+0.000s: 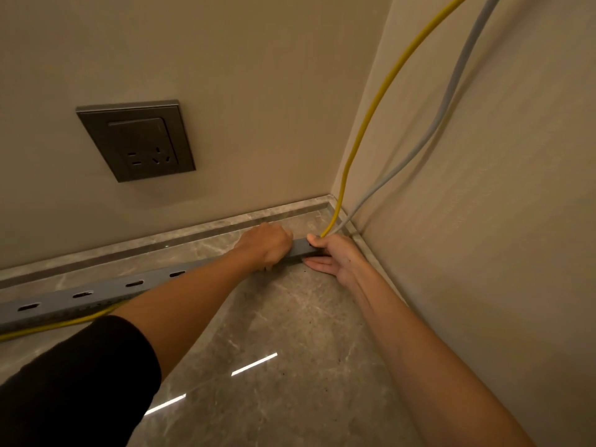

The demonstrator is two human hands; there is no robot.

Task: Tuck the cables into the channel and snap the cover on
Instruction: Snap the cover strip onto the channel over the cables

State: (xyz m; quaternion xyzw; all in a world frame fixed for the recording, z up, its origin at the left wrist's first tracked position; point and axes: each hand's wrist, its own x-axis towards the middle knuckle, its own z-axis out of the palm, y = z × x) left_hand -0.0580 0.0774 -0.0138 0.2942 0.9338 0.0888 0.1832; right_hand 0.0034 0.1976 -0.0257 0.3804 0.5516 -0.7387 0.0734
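Your two hands meet on the channel (80,298), which lies on the floor (290,317) just in front of the skirting (193,232). It runs from the left edge of view to a point near the room corner. It is grey, with a row of slots along its top face.

Your left hand (264,245) is on top of it, knuckles up and fingers curled down over the near side, clamped on the channel. Your right hand (335,256) holds the end nearest the corner. The thumb is hooked over the top and the fingers (317,263) lie straight along the near face, so the channel is pinched between them.

The yellow cable (364,130) drops from the upper right and meets the channel end right at your right thumb. Another yellow stretch shows on the floor along the channel's near edge, at the left. The grey cable (451,91) comes down the right wall to the corner, just behind your right hand.

A dark socket (137,141) sits on the back wall above the channel. Your left arm wears a black sleeve (74,382).
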